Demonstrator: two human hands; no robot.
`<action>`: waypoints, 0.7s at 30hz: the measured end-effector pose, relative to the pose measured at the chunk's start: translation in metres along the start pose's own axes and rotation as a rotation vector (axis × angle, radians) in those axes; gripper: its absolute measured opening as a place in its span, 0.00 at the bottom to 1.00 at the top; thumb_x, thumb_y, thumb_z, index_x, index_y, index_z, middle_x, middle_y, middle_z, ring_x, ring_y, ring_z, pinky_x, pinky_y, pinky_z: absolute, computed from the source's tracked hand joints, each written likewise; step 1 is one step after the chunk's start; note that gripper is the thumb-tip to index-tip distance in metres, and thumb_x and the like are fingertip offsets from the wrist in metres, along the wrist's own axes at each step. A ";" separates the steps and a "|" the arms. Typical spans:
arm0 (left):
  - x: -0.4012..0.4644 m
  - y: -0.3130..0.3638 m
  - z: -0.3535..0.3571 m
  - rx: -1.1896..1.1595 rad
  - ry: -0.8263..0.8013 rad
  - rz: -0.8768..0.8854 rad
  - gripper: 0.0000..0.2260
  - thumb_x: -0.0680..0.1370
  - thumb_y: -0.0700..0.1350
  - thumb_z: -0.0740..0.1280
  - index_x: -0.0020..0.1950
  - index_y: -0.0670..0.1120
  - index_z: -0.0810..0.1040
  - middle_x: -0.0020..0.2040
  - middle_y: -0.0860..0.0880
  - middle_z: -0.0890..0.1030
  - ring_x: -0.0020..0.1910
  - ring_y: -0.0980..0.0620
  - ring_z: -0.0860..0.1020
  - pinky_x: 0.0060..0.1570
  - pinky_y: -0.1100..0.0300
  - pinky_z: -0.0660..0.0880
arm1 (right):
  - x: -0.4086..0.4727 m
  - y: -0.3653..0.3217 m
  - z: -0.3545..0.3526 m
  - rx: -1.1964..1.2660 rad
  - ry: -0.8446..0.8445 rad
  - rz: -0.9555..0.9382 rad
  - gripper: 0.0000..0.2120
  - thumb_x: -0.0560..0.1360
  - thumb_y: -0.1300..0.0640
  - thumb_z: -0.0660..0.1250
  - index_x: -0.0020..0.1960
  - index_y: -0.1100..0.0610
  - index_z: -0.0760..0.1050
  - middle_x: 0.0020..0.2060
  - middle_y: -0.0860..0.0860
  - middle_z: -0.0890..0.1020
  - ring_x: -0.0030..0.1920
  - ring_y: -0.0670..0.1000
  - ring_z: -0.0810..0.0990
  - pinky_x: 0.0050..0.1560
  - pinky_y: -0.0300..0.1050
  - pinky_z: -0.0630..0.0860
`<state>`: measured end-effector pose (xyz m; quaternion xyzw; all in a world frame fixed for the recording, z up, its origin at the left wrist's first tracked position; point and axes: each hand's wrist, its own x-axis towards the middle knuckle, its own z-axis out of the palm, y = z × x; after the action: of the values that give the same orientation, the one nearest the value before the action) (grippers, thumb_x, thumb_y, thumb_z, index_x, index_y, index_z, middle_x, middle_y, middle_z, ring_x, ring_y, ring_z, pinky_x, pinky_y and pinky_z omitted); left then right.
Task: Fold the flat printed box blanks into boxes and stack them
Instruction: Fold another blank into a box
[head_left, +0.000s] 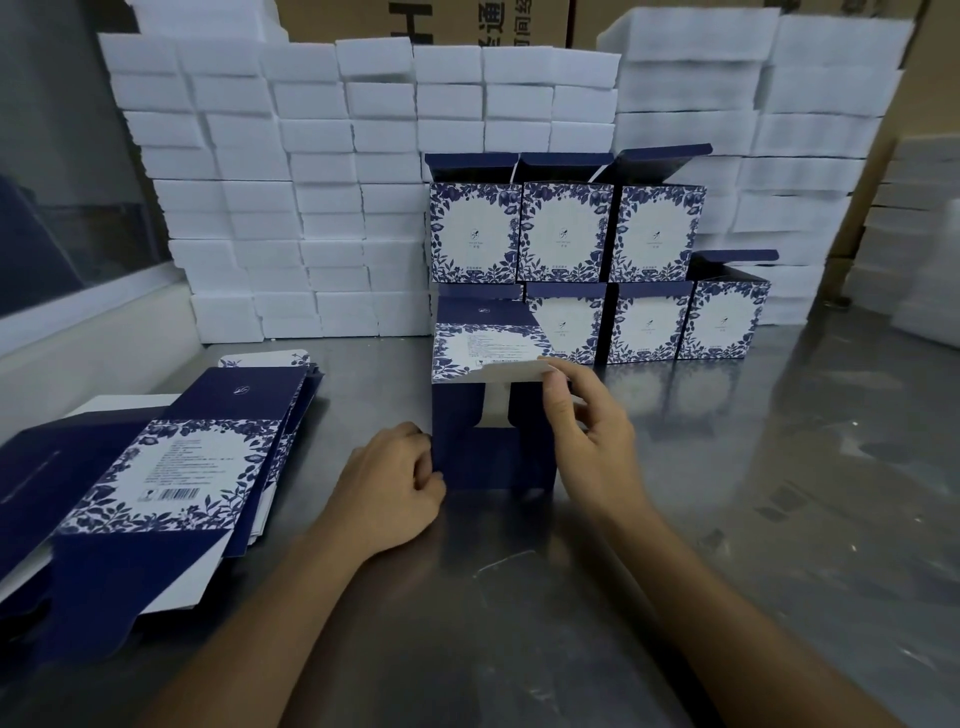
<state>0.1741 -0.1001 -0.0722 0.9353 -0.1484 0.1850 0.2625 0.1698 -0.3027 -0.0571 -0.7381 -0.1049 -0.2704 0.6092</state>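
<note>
From my head camera, looking down at the steel table (675, 519): the box I am folding (491, 410) stands in the middle, just in front of the finished ones, its navy bottom panels turned toward me and the floral printed side facing up and away. My left hand (387, 488) rests at the box's lower left corner, fingers curled against the navy edge, steadying it. My right hand (592, 421) is at the upper right, thumb and fingers pinching the white flap (514, 371) that lies along the top of the navy face (a white gap shows between the panels just below it).

Behind the box, the folded boxes (566, 234) are stacked in two rows, three on top with their navy lids standing open, more beneath, the rightmost lower one also open. To my left a pile of flat blanks (171, 467) lies on the table, printed side up. White foam blocks (291, 182) are stacked along the back, with a brown carton (467, 21) above them.
</note>
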 end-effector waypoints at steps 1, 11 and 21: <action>0.000 0.000 0.000 -0.015 -0.007 -0.011 0.11 0.73 0.41 0.69 0.34 0.43 0.70 0.38 0.50 0.73 0.36 0.51 0.74 0.41 0.52 0.74 | 0.000 0.000 0.000 0.007 0.003 0.006 0.20 0.78 0.33 0.56 0.60 0.40 0.78 0.57 0.45 0.82 0.58 0.44 0.79 0.60 0.51 0.78; -0.003 0.000 0.006 -0.108 0.042 -0.043 0.10 0.69 0.39 0.70 0.34 0.46 0.69 0.40 0.54 0.72 0.37 0.53 0.74 0.36 0.57 0.70 | -0.002 -0.007 -0.003 0.104 -0.100 0.066 0.09 0.82 0.52 0.64 0.60 0.43 0.78 0.58 0.58 0.79 0.59 0.56 0.79 0.58 0.53 0.78; -0.003 0.020 0.001 -0.335 0.455 0.092 0.21 0.82 0.57 0.53 0.69 0.51 0.72 0.62 0.54 0.74 0.56 0.66 0.72 0.53 0.74 0.67 | -0.005 -0.006 0.003 0.057 -0.114 0.009 0.10 0.79 0.48 0.62 0.58 0.40 0.77 0.46 0.39 0.82 0.47 0.39 0.80 0.47 0.38 0.78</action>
<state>0.1640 -0.1166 -0.0655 0.8057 -0.1565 0.3749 0.4311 0.1638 -0.2980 -0.0548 -0.7349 -0.1439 -0.2221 0.6244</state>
